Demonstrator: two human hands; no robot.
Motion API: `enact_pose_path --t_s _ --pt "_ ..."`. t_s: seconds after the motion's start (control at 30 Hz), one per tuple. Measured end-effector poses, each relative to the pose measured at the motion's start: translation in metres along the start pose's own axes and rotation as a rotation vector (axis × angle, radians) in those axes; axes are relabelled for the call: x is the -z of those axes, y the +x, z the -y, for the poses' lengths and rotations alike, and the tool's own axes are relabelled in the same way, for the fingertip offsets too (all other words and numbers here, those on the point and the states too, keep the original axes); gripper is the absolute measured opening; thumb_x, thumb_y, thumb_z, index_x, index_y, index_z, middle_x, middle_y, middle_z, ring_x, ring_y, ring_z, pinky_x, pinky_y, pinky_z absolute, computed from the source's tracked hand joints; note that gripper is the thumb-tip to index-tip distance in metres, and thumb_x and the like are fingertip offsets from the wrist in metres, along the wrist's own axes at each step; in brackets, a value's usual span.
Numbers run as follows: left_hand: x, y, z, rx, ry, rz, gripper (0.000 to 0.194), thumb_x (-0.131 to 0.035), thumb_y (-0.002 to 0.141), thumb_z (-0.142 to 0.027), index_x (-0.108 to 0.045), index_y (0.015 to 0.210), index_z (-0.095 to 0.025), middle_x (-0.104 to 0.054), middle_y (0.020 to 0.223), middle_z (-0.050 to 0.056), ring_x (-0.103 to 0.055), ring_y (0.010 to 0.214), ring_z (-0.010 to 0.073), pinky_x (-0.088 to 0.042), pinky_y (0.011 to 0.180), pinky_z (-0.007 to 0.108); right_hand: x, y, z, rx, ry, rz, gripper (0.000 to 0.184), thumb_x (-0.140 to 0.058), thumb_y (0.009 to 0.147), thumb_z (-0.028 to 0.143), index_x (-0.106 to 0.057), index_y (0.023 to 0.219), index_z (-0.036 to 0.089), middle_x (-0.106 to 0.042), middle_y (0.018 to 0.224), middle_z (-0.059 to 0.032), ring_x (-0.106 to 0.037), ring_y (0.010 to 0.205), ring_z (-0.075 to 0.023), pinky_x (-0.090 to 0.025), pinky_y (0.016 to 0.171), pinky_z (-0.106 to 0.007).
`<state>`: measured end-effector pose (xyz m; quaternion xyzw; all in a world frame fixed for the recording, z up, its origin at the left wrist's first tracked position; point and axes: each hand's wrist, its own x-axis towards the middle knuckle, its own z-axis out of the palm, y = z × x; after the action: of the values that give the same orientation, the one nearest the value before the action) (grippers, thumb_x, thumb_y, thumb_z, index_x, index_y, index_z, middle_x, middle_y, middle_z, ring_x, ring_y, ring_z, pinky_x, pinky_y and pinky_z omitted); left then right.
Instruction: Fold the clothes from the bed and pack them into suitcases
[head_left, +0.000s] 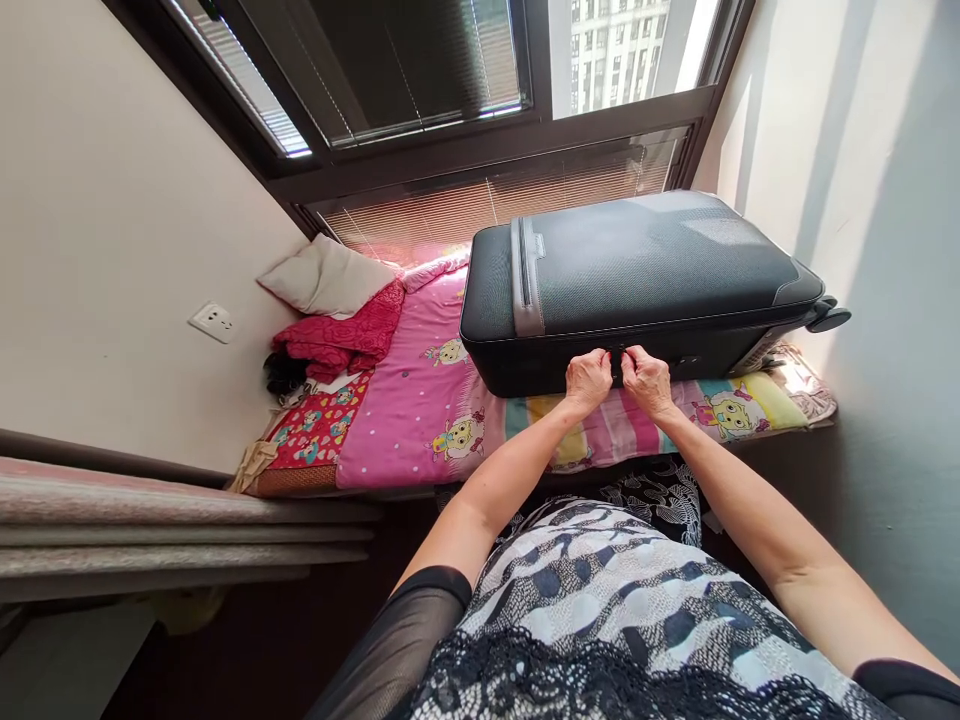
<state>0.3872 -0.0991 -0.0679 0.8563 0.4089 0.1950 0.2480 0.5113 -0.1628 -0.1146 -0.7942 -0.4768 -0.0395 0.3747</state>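
A large dark suitcase (637, 265) lies on its side on a padded window seat, its wheels to the right. A grey band with a zipped pocket (525, 275) crosses its upper face near the left end. My left hand (589, 378) and my right hand (647, 382) almost meet at the middle of the suitcase's near side. Both are closed, thumbs and fingers pinched at the zipper seam beside a small dark fitting (616, 362). The zipper pulls are mostly covered by my fingers. The suitcase looks closed.
Pink cartoon-print bedding (409, 400) covers the seat. On its left end lie a white pillow (330, 280) and a red cloth (345, 335). Windows with blinds (420, 70) stand behind. A wall (885, 300) rises close at right; a curtain (165, 530) hangs at left.
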Motion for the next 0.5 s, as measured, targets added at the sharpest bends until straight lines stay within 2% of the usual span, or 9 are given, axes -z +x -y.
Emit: enact_pose_path --t_s 0.5 --pt "-0.0013 -0.0006 0.0023 -0.031 0.017 -0.007 0.034 -0.047 0.110 -0.025 -0.078 0.097 -0.017 -0.081 0.100 0.015 -0.074 0.086 0.0212 -0.039 0.072 0.030 -0.0016 -0.0026 0.0003 0.000 0.018 -0.007 0.032 -0.042 0.101 0.034 -0.069 0.096 0.017 -0.073 0.082 -0.0124 -0.061 0.068 -0.0202 -0.034 0.067 -0.028"
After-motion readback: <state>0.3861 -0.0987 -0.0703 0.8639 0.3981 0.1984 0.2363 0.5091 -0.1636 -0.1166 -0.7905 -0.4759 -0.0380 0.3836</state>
